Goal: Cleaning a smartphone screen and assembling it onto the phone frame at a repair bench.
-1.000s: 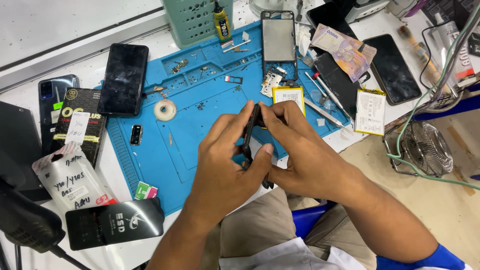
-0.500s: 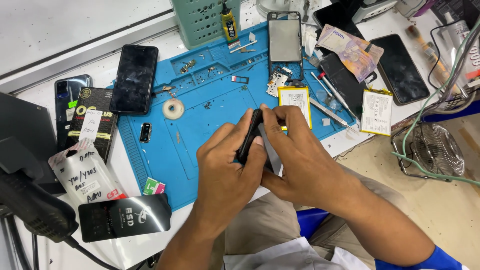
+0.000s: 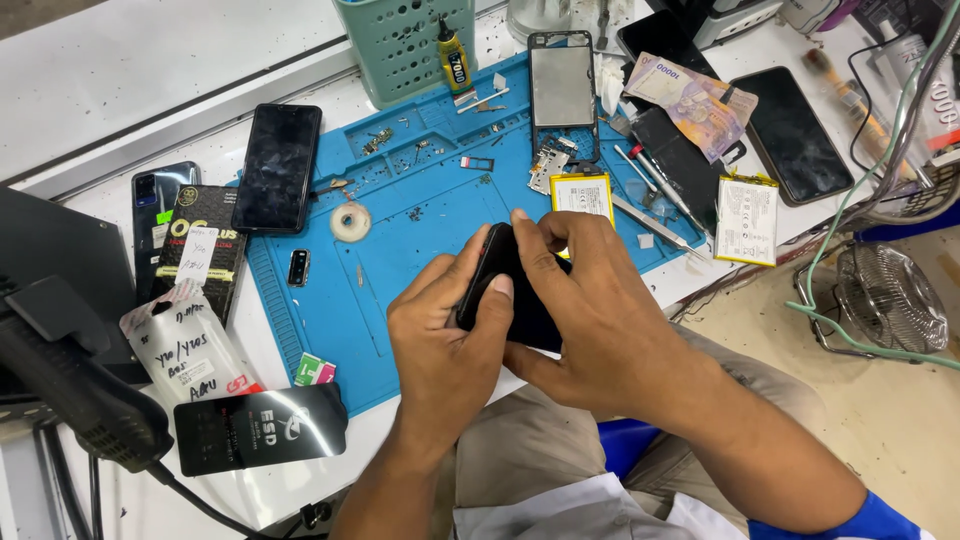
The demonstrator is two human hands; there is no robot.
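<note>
I hold a black phone on edge above the front of a blue work mat. My left hand grips its near side, thumb pressed on the edge. My right hand wraps over the top and far side, fingers curled around it. Most of the phone is hidden by both hands.
On the mat lie a phone frame, a yellow-edged battery, a tape roll, small screws and tweezers. Black phones and packets lie left; banknotes, another phone and a battery right. A small fan stands on the floor.
Both hands stayed closed on the black phone; they turned it slightly and my right fingers shifted over its top edge. The view moved a little.
</note>
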